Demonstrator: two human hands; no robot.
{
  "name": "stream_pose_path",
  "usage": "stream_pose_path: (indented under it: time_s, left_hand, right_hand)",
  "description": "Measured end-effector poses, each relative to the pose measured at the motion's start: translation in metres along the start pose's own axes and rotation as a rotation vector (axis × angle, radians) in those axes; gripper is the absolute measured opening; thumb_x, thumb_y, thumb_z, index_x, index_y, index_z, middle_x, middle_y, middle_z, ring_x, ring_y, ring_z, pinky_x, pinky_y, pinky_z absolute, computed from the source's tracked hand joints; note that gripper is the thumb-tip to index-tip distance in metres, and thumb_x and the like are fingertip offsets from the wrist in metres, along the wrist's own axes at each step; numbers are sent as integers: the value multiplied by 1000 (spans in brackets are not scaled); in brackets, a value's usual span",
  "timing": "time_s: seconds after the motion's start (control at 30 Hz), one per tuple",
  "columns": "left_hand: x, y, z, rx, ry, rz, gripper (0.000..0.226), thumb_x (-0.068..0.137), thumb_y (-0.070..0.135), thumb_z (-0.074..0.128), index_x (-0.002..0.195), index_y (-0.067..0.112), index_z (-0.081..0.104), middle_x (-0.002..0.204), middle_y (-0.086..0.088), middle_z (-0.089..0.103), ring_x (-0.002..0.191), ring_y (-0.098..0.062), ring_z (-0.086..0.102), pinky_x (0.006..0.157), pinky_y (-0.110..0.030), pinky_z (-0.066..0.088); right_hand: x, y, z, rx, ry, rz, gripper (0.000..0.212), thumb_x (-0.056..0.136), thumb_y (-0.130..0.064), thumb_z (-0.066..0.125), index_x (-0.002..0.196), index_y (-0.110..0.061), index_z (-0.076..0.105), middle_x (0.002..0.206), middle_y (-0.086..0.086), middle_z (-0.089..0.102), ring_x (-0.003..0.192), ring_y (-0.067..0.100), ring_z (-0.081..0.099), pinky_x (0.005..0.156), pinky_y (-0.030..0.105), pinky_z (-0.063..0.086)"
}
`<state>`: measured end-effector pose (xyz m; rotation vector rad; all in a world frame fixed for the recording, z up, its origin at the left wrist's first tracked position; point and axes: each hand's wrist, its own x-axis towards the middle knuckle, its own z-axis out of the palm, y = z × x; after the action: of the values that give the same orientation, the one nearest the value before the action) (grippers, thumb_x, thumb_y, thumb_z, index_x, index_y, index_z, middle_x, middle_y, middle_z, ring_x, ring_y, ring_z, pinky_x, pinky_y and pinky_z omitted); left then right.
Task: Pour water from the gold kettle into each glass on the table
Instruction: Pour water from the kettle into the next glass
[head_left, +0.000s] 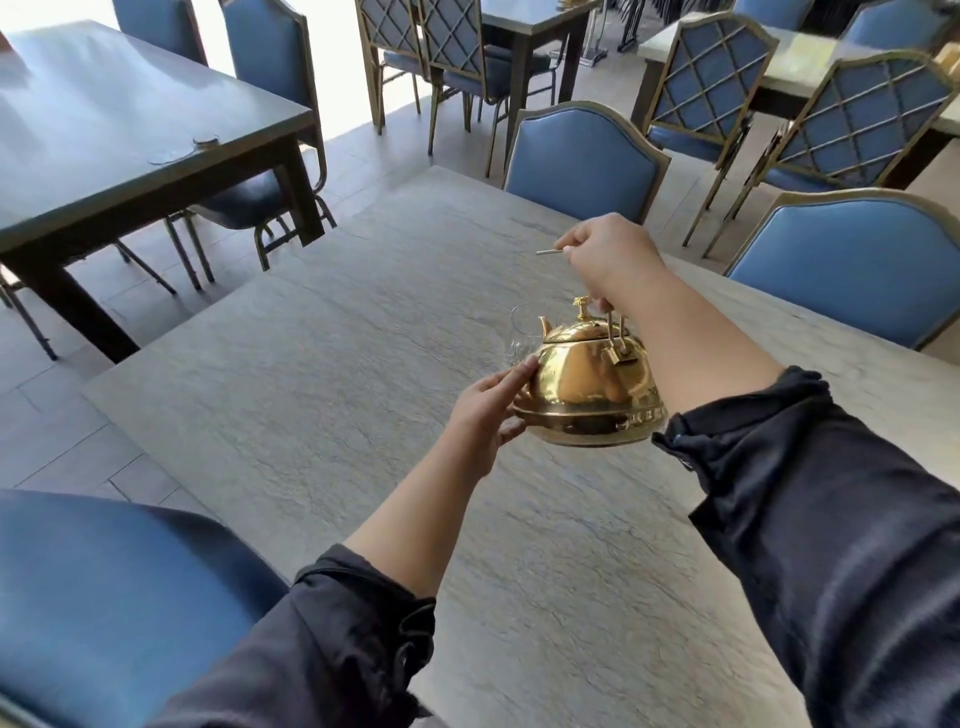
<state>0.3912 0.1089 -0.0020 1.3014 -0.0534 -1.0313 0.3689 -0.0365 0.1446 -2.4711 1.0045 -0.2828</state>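
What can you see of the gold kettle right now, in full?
The gold kettle is shiny, polished metal, round-bodied, with a beaded band near its base, a lid topped by a small gold knob, a short spout and a hinged metal handle. It is off the table, tipped away with the spout toward a clear glass behind it. The right hand grips the handle from above; the left hand steadies the lower side with its fingers. No water stream is discernible.

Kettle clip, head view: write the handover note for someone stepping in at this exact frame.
Right hand: grip on the kettle handle, kettle lifted and tipped forward.
Left hand: fingers steadying the kettle's lower side.
Glass: on the table, just beyond the spout; partly hidden.
Done: kettle brought to the glass. No stream or water level is visible.
Left: fill this glass; no others are in view.
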Motion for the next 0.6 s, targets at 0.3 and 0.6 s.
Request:
stream_pose_path:
  time_s: [0.3, 0.6]
  left_hand:
    - [6, -5, -4, -92, 10, -2, 12, 89, 29, 66, 94, 19, 71, 79, 0, 69, 74, -12, 67, 71, -29, 52]
    - [12, -10, -5, -134, -6, -19, 22, 89, 18, 57, 105, 17, 71, 70, 3, 72, 72, -12, 68, 72, -29, 54]
  right_hand:
    - [8, -9, 3, -79, -44, 19, 33, 100, -6, 47, 115, -21, 71, 94, 7, 61, 95, 33, 67, 82, 45, 60]
    - [11, -9, 3, -155, -78, 8, 31, 101, -5, 45, 112, -13, 73, 92, 11, 63, 97, 36, 67, 84, 47, 59]
